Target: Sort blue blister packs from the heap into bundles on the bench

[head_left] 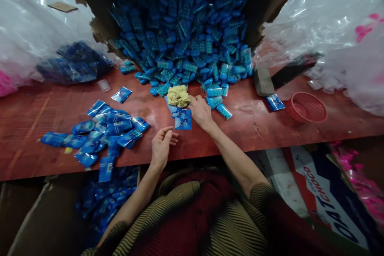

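Some blue cards (183, 121) lie on the bench (147, 106), partly under a yellow cloth (177, 96). The right hand (201, 112) has its fingers at the cloth's edge, grip unclear; the left hand (162, 146) is half-curled, empty, nearby.

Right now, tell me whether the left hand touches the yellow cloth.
Apart: the head view shows red tabletop between the left hand and the yellow cloth.

We note open table (244, 136) short of red basket (312, 117); heaped containers (187, 66) block far side, packets (119, 128) left.
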`<state>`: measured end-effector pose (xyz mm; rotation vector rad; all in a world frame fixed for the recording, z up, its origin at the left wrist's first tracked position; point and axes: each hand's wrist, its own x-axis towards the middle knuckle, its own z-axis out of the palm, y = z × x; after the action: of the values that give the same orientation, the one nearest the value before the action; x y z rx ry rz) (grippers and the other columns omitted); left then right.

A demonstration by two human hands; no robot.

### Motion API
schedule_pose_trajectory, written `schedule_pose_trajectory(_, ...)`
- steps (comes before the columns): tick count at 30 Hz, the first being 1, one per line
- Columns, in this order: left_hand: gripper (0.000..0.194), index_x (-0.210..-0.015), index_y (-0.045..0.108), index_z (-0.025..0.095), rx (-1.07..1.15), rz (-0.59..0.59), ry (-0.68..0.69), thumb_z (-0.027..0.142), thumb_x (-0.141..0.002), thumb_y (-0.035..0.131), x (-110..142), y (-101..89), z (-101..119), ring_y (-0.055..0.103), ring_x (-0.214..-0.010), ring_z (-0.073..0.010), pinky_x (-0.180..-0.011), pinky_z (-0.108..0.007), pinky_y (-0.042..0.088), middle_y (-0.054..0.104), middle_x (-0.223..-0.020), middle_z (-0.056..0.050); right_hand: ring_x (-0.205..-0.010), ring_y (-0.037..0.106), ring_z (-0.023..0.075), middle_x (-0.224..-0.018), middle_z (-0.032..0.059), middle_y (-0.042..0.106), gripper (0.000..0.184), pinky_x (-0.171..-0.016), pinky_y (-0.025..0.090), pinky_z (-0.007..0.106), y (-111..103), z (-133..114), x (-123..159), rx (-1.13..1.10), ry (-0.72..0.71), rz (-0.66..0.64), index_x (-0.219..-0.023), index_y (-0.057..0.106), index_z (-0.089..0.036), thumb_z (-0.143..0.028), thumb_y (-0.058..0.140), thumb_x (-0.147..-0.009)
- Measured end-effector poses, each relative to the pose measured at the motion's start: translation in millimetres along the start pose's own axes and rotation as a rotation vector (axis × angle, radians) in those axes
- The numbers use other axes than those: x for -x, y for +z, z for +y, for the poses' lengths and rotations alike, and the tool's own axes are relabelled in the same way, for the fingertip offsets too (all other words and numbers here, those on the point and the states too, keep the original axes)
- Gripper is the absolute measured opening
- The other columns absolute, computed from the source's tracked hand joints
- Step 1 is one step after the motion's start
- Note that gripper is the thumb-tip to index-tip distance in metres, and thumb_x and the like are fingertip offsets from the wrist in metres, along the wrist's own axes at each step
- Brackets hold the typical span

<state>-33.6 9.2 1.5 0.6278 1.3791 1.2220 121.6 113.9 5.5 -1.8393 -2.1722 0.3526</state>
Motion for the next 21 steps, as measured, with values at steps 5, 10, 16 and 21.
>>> schedule_pose_trajectory(5,0.037,-0.091,0.059,0.012,0.078,-0.058,-0.118,0.036,-0.065,0.070,0,0.0,-6,0.059,-0.050,-0.0102,-0.048,-0.020,0.044,0.067,-0.066,-0.002,-0.090,0.051,0.0213,-0.099,0.0075,0.060,0.021,-0.072,0.040,0.030,13,2,52,0.002,-0.133,-0.027,-0.103,0.066,-0.024,-0.031,0.054,-0.088)
schedule_pose_trajectory(10,0.040,-0.090,0.057,0.012,0.126,-0.077,-0.167,0.034,-0.062,0.073,0,2.3,-9,0.059,-0.048,-0.0097,-0.046,-0.020,0.043,0.067,-0.065,-0.002,-0.085,0.050,0.0198,-0.089,0.0073,0.062,0.026,-0.072,0.038,0.029,35,2,62,0.023,-0.119,0.036,-0.089,0.067,-0.020,-0.029,0.043,-0.094)
schedule_pose_trajectory(16,0.044,-0.091,0.053,0.014,0.153,-0.015,-0.194,0.032,-0.059,0.077,-2,12.5,-7,0.056,-0.045,-0.0073,-0.041,-0.018,0.039,0.066,-0.071,-0.001,-0.083,0.051,0.0193,-0.086,0.0091,0.060,0.032,-0.075,0.037,0.028,24,-1,63,0.013,-0.148,0.095,-0.087,0.065,-0.016,-0.024,0.035,-0.095)
schedule_pose_trajectory(21,0.042,-0.082,0.059,0.012,0.169,-0.085,-0.197,0.037,-0.054,0.079,-4,22.5,-4,0.056,-0.048,-0.0081,-0.041,-0.017,0.040,0.063,-0.064,0.001,-0.086,0.052,0.0187,-0.087,0.0082,0.059,0.030,-0.079,0.040,0.029,6,-12,85,-0.296,-0.236,0.144,-0.086,0.067,-0.020,-0.030,0.040,-0.094)
